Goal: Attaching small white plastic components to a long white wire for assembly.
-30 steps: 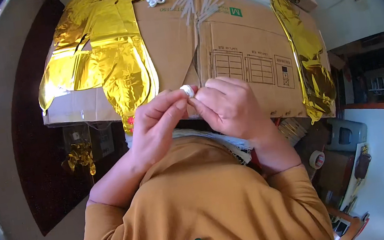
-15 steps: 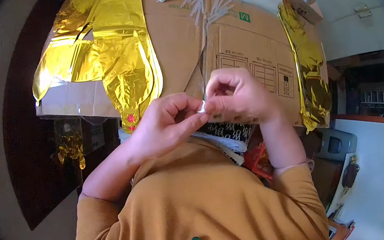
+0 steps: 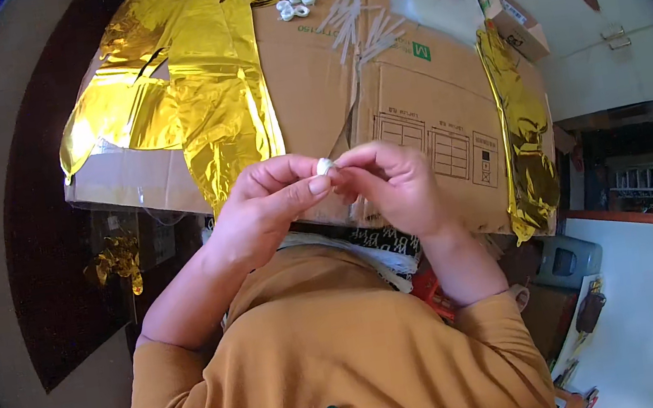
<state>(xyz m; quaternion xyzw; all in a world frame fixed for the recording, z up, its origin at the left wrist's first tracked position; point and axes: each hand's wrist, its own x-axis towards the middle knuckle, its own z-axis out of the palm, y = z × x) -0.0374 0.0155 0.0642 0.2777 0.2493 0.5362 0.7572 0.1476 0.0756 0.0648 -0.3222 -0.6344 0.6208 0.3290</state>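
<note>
In front of my chest, my left hand (image 3: 270, 205) pinches a small white roll (image 3: 324, 166) between thumb and forefinger. The fingertips of my right hand (image 3: 397, 186) close on its other side, so both hands meet at it. Similar white ring-shaped rolls (image 3: 298, 4) lie in a cluster at the far part of the cardboard. Beside them is a loose fan of thin white straws (image 3: 360, 26). Flat gold foil balloons (image 3: 219, 94) spread over the left side, and one edge hangs down behind my left hand.
Flattened brown cardboard (image 3: 301, 82) covers the work surface. Another folded gold foil piece (image 3: 520, 127) lies along its right edge, near a small carton (image 3: 514, 21). Crumpled gold foil (image 3: 119, 262) hangs lower left. A grey plastic thing (image 3: 570, 260) stands at the right.
Both hands have shifted slightly left and up, and my right hand has turned, its fingers lower now. More of the white roll shows between the fingertips.
</note>
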